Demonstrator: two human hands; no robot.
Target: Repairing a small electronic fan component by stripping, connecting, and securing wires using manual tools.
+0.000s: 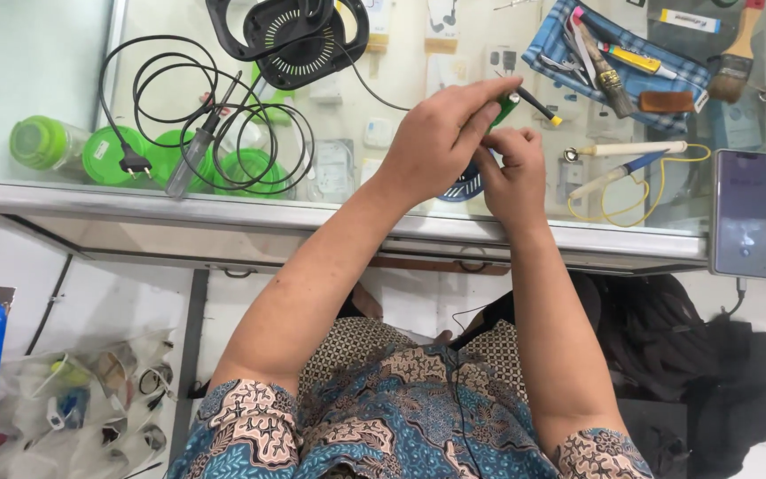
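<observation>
My left hand [441, 133] reaches over the glass counter [64, 191] and pinches a small green part [505, 106] between thumb and forefinger. A thin black rod with a yellow tip [540, 106] sticks out to the right of that part. My right hand [511, 173] sits just below and against the left one, its fingers curled on the lower end of the green part. Most of the part is hidden by the fingers. A round blue piece [465, 184] shows under both hands.
A coiled black cable with a plug [135, 162] and a soldering iron [197, 146] lie to the left. A black round fan-like device [299, 35] sits at the back. A blue cloth with tools [618, 58], a paintbrush [733, 53], a white-handled tool [631, 149] and a phone [744, 213] lie right.
</observation>
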